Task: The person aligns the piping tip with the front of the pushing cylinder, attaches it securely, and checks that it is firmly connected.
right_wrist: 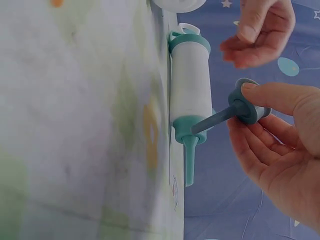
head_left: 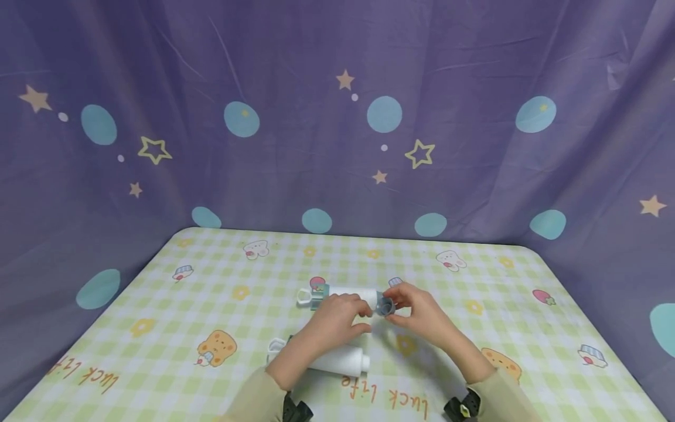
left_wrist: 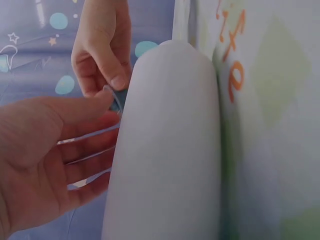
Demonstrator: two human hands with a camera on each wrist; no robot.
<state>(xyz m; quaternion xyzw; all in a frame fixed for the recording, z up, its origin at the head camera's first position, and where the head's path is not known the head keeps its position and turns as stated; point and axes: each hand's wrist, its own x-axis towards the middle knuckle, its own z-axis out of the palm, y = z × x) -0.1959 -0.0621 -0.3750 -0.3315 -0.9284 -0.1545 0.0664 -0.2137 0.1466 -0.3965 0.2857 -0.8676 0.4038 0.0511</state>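
Observation:
My right hand (head_left: 424,313) pinches a teal nozzle cap (right_wrist: 245,106) between thumb and fingers; its narrow spout points away from the palm. Behind that cap, a white tube (right_wrist: 191,82) with teal ends and its own teal nozzle (right_wrist: 189,160) lies on the table. My left hand (head_left: 337,322) hovers close by with loosely bent fingers, holding nothing; a gap separates it from the cap in the right wrist view. Below the left forearm lies a second white tube (head_left: 340,360), its bare white neck (head_left: 365,363) facing right and its handle (head_left: 275,347) left.
A green-and-white checked cloth (head_left: 506,328) with cartoon prints covers the table. Behind it hangs a purple curtain (head_left: 306,146) with stars and blue spots. The nearer tube (left_wrist: 165,140) stands large beside the left hand in the left wrist view.

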